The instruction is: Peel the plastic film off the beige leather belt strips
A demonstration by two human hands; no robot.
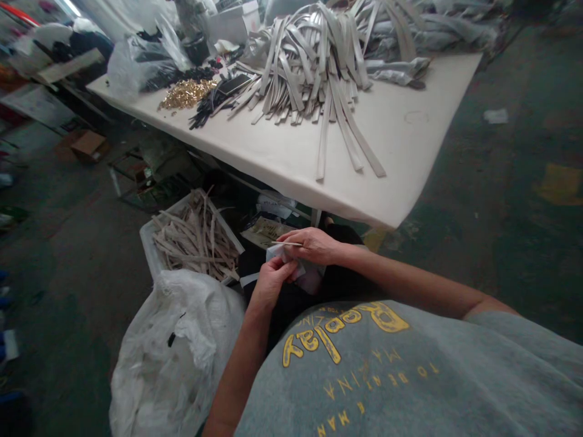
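Both my hands meet over my lap, below the table's front edge. My left hand (269,280) is closed, pinching a small pale piece of material (304,276). My right hand (313,244) is closed too, holding a thin stick (286,243) that points left, and it also touches the pale piece. Part of the piece is hidden under my fingers.
A white table (401,133) carries a big heap of grey straps (319,60), gold bits (186,94) and black pieces (204,106). A crate of pale strips (195,240) and a white plastic sack (173,346) stand at my left. A cardboard box (88,144) lies on the floor.
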